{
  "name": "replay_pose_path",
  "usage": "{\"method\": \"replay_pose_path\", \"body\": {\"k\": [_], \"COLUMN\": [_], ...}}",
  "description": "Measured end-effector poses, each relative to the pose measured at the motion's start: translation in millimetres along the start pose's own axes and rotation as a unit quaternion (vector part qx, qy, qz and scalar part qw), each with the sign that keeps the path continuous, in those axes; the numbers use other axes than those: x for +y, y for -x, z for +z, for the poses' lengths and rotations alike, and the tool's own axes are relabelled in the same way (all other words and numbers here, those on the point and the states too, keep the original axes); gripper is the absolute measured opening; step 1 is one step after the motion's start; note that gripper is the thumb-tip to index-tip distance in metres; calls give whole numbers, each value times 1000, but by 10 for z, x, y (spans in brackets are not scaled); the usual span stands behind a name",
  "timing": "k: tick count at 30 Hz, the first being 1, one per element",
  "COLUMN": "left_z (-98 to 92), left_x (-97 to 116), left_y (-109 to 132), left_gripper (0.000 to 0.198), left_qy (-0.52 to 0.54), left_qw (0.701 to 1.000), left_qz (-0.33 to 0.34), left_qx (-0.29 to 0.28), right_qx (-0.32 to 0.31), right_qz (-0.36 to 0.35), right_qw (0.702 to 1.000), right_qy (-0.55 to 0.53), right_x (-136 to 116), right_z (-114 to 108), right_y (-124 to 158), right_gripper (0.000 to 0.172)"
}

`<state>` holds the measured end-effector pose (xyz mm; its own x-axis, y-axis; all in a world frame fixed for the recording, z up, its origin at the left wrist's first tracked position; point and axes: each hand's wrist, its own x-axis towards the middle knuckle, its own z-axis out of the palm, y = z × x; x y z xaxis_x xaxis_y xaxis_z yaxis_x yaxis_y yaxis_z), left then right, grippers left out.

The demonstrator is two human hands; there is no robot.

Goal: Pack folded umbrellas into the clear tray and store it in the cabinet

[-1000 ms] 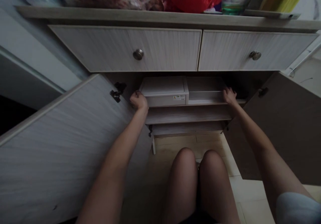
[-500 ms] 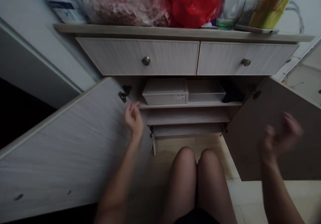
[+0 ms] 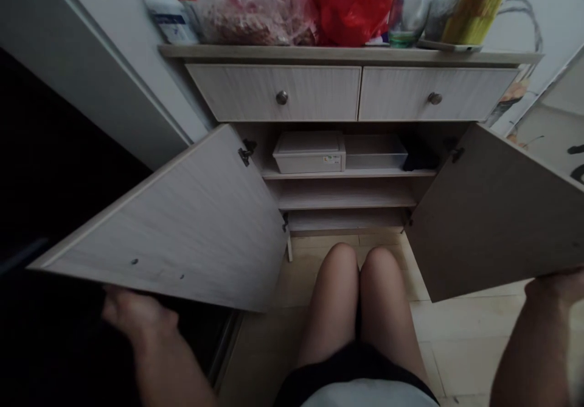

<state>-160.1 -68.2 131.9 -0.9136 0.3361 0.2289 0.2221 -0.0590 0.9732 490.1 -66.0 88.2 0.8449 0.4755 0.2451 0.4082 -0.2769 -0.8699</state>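
Note:
The left cabinet door [image 3: 191, 224] and the right cabinet door [image 3: 497, 212] both stand swung out toward me. My left hand [image 3: 139, 316] is at the lower edge of the left door, its fingers hidden behind the panel. At the right door's bottom edge is my right hand [image 3: 556, 286], with its fingers also out of sight. Whether either hand grips its door, I cannot tell. Between the doors, the cabinet's upper shelf holds a white lidded box [image 3: 310, 153], a clear tray [image 3: 376, 153] and a dark bundle [image 3: 420, 153].
Two closed drawers with round knobs [image 3: 281, 97] run above the doors. On the cabinet top stand a white bottle [image 3: 168, 14], a bag of dry food [image 3: 250, 17], a red plastic bag [image 3: 353, 8], a glass [image 3: 408, 20] and a yellow packet [image 3: 474, 11]. My knees [image 3: 360, 261] are close in front.
Both hands have moved from in front of the doors' inner faces, outward and down to their lower edges. The view has shifted, and the cabinet looks slightly farther off.

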Motion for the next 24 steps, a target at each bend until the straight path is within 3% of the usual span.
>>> {"method": "replay_pose_path", "body": {"k": [3, 6, 8, 11, 16, 21, 24], "left_z": [35, 58, 114, 318, 1048, 1959, 2381], "left_x": [-119, -371, -519, -612, -452, -125, 57], "left_y": [132, 308, 459, 732, 1208, 1615, 1740], "left_gripper": [17, 14, 23, 39, 45, 26, 21], "left_qy": [29, 21, 11, -2, 4, -62, -120], "left_qw": [999, 999, 999, 993, 944, 908, 891], "left_qz": [-16, 11, 39, 99, 210, 262, 262], "left_qx": [33, 36, 21, -63, -256, -321, -351], "right_qx": [85, 128, 140, 73, -59, -153, -178], "right_qz": [74, 89, 31, -106, -262, -283, -270], "right_qw": [974, 961, 961, 968, 946, 937, 942], "right_qy": [-198, -228, -237, -214, -183, -136, -91], "right_x": [-2, 33, 37, -84, -596, -1114, -1347], "right_z": [11, 247, 420, 639, 1129, 1896, 2271], "right_y": [126, 389, 615, 939, 1183, 1140, 1095], "right_gripper": [73, 68, 68, 58, 44, 44, 43]}}
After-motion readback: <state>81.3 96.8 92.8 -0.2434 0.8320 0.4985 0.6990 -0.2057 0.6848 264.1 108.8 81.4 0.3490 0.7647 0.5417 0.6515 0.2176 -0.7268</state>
